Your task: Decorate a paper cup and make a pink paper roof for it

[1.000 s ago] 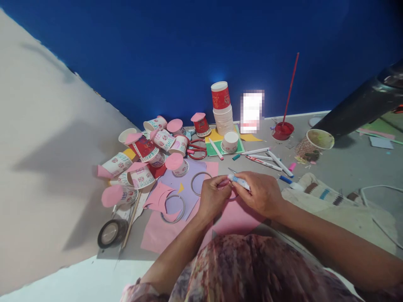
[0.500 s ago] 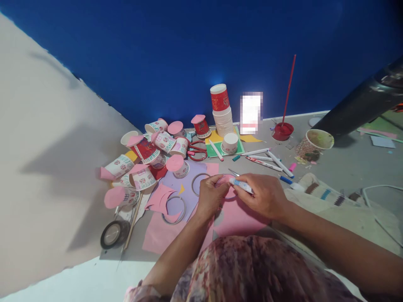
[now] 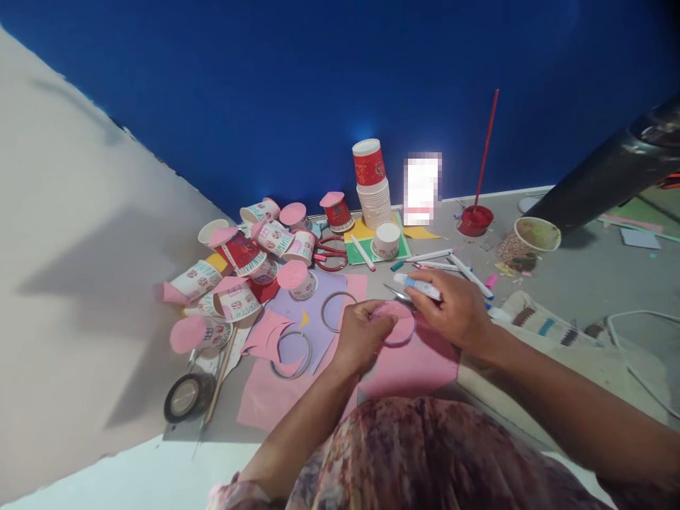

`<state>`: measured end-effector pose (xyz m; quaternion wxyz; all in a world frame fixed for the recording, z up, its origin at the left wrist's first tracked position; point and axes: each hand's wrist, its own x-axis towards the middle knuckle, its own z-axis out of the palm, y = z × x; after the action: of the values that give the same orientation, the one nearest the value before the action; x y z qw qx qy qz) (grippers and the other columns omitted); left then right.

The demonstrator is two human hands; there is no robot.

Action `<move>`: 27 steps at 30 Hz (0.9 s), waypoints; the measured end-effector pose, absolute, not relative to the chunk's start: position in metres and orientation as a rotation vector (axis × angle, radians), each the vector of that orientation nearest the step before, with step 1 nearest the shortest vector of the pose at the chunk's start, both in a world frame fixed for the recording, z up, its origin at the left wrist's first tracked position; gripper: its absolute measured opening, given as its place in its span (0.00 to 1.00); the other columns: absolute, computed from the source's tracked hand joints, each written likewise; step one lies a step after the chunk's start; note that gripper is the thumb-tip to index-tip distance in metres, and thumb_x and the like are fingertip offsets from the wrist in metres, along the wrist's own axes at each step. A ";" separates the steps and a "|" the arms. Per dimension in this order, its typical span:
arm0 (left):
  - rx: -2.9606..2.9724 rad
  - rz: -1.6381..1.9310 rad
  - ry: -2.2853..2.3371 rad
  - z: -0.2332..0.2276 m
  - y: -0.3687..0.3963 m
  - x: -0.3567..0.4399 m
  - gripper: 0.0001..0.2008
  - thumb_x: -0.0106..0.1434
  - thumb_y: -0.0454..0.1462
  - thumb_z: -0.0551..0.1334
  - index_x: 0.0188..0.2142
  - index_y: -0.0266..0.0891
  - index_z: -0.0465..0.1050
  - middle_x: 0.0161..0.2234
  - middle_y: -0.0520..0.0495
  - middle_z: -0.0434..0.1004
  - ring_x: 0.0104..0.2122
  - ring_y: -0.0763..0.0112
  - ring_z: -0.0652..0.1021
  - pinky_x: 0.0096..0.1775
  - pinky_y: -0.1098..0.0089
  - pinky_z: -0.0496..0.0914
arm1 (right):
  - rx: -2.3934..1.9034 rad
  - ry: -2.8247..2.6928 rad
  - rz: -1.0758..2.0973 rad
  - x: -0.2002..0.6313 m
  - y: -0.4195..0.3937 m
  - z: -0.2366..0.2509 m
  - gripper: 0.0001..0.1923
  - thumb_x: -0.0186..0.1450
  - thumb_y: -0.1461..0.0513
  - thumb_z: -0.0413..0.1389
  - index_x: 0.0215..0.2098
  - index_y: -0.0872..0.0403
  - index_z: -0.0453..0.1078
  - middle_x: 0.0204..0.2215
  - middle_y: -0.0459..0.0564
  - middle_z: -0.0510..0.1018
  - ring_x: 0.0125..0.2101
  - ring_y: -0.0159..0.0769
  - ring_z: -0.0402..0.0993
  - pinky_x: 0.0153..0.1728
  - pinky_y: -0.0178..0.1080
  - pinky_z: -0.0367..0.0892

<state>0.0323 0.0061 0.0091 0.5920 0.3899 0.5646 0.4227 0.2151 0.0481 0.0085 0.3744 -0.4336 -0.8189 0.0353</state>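
Left hand (image 3: 361, 338) has its fingertips pinched down on the near-left edge of a thin round ring with pink paper inside it (image 3: 397, 323), so the ring sits right at the ends of those fingers, lying flat on a big pink paper sheet (image 3: 419, 365). Right hand (image 3: 455, 309) is curled closed around a small white glue tube with a blue label (image 3: 417, 285), tube poking out to the left past the thumb, just above the ring's far edge but I can't tell if the tip touches it. Just left of the ring there's a lilac paper sheet (image 3: 319, 301) with two more empty rings, one (image 3: 338, 309) close to the left hand and one (image 3: 291, 353) further out. Beyond that, a messy pile of printed paper cups with pink paper lids (image 3: 249, 258), red-handled scissors (image 3: 330, 253), a tall stack of paper cups (image 3: 373, 185) against the blue wall, some white markers (image 3: 446, 263), and a roll of dark tape (image 3: 183, 397) near the floor's edge.
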 end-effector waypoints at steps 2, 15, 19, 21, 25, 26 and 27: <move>0.866 1.007 1.329 0.007 0.008 0.030 0.11 0.51 0.39 0.69 0.31 0.34 0.82 0.22 0.53 0.71 0.22 0.76 0.65 0.26 0.74 0.58 | -1.059 -2.060 0.147 0.219 0.048 0.012 0.11 0.74 0.57 0.56 0.47 0.52 0.78 0.40 0.54 0.89 0.38 0.44 0.86 0.39 0.41 0.74; 0.843 1.010 1.292 0.006 0.007 0.029 0.10 0.50 0.39 0.71 0.26 0.33 0.79 0.20 0.54 0.66 0.22 0.78 0.62 0.25 0.75 0.56 | -0.963 -2.228 -0.050 0.216 0.049 0.001 0.10 0.75 0.60 0.56 0.49 0.55 0.78 0.32 0.53 0.86 0.32 0.43 0.82 0.34 0.41 0.68; 0.802 1.033 1.309 0.006 0.008 0.029 0.11 0.50 0.40 0.71 0.30 0.33 0.81 0.21 0.54 0.69 0.21 0.77 0.64 0.25 0.75 0.58 | -0.932 -2.093 -0.016 0.223 0.057 0.007 0.09 0.74 0.60 0.57 0.50 0.54 0.76 0.40 0.54 0.88 0.41 0.44 0.85 0.43 0.41 0.72; 0.787 1.056 1.311 0.004 0.010 0.028 0.12 0.50 0.41 0.71 0.31 0.34 0.81 0.21 0.54 0.69 0.22 0.77 0.65 0.25 0.74 0.59 | -0.876 -2.097 0.043 0.222 0.052 0.008 0.08 0.74 0.60 0.58 0.49 0.53 0.75 0.39 0.52 0.88 0.38 0.42 0.85 0.41 0.40 0.72; 0.799 1.081 1.312 0.002 0.011 0.026 0.11 0.51 0.40 0.71 0.30 0.34 0.81 0.21 0.54 0.68 0.23 0.77 0.65 0.25 0.75 0.57 | -0.839 -2.305 0.056 0.213 0.040 0.005 0.10 0.75 0.58 0.56 0.48 0.53 0.76 0.30 0.50 0.85 0.29 0.40 0.81 0.31 0.40 0.67; 0.804 1.080 1.318 0.002 0.011 0.026 0.10 0.51 0.40 0.72 0.28 0.33 0.81 0.20 0.55 0.67 0.22 0.78 0.64 0.25 0.75 0.56 | -0.866 -2.325 0.016 0.212 0.039 0.003 0.10 0.75 0.58 0.56 0.48 0.54 0.77 0.29 0.50 0.84 0.28 0.40 0.80 0.29 0.41 0.65; 0.806 1.077 1.322 0.002 0.010 0.026 0.10 0.50 0.40 0.72 0.27 0.33 0.81 0.19 0.55 0.66 0.22 0.78 0.63 0.25 0.75 0.55 | -0.900 -2.321 -0.029 0.212 0.040 0.002 0.11 0.76 0.58 0.55 0.47 0.54 0.77 0.28 0.50 0.83 0.27 0.41 0.79 0.29 0.41 0.64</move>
<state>0.0264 0.0105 0.0016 0.5874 0.3461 0.5672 0.4621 0.2119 0.0402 0.0020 0.3201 -0.3425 -0.8832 -0.0111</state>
